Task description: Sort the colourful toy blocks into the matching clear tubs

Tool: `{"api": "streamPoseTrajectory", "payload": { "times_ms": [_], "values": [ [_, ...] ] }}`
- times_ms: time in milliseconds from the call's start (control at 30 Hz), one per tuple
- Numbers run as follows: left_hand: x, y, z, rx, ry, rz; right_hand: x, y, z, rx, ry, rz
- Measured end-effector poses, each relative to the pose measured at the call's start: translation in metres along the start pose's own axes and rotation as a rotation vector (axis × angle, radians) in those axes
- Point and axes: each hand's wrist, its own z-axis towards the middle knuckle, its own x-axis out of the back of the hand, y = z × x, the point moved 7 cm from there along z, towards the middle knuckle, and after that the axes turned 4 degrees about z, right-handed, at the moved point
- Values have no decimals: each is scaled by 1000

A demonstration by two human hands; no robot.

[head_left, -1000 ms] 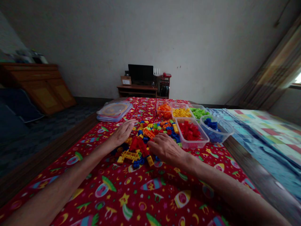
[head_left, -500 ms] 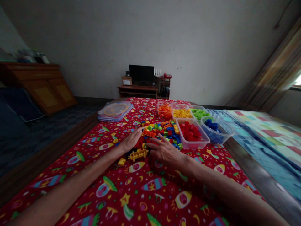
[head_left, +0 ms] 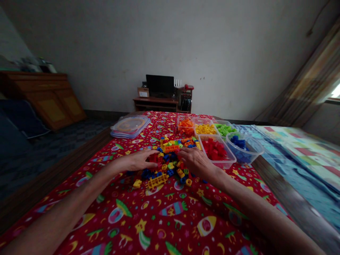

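A loose pile of colourful plastic building blocks (head_left: 171, 164) lies on the red patterned cloth. My left hand (head_left: 139, 160) is at the pile's left side, thumb and fingers closed around red building blocks (head_left: 153, 158); how many is unclear. At the right side, my right hand (head_left: 195, 159) reaches over the pile with fingers curled down and together, and what its fingertips hold is hidden. Close to that hand stands a clear tub of red blocks (head_left: 216, 163). A long yellow piece (head_left: 157, 181) lies at the pile's near edge.
Behind the red tub are tubs of orange (head_left: 186, 127), yellow (head_left: 205, 129) and green blocks (head_left: 224, 129). A round tub of blue blocks (head_left: 256, 154) stands at the table's right edge. Stacked lids (head_left: 130, 126) lie back left. A bed (head_left: 300, 159) adjoins the right side.
My left hand has moved slightly left and closed around red blocks. My right hand has shifted right and farther in, uncovering blocks at the pile's near side, which now spread wider.
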Motion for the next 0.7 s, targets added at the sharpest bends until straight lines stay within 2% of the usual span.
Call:
{"api": "streamPoseTrajectory", "payload": {
  "times_ms": [133,267,333,500,700],
  "values": [
    [3,5,3,13,75,-54,5,5,-16,19,142,132],
    [10,1,7,36,176,-273,4,12,-28,92,309,175],
    [14,-1,8,34,228,-374,0,17,-26,103,349,187],
    [17,11,7,29,241,-666,-7,18,-12,70,299,282],
    [5,49,-1,28,241,-895,3,-2,-2,-95,255,479]
  ]
}}
